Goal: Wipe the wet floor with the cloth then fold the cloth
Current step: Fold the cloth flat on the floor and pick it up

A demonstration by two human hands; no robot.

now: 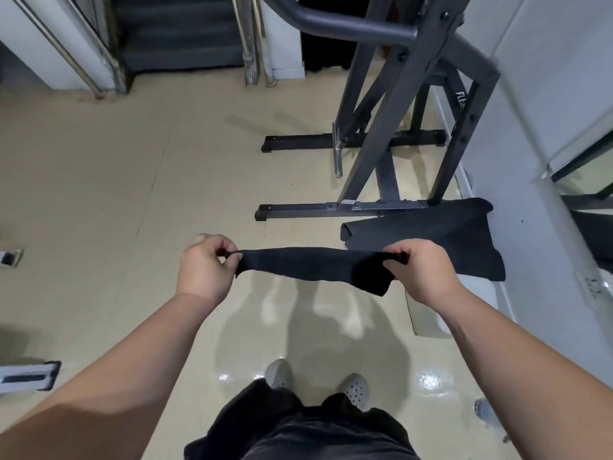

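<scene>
Above the glossy beige tiled floor (99, 194), the black fabric cloth (311, 265) is being pinched taut, fingers of the left hand (202, 270) and right hand (421, 273) closed on its ends; corners should be matched before folding

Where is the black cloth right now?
Mid-view, the black cloth is stretched between the left hand and right hand, above the floor.

Left of my left hand (204, 268) the floor (99, 180) lies open. Ahead of my right hand (419, 272) the black metal frame (391, 134) and a dark mat (441, 234) block the way; a wall (537, 161) closes the right.
</scene>
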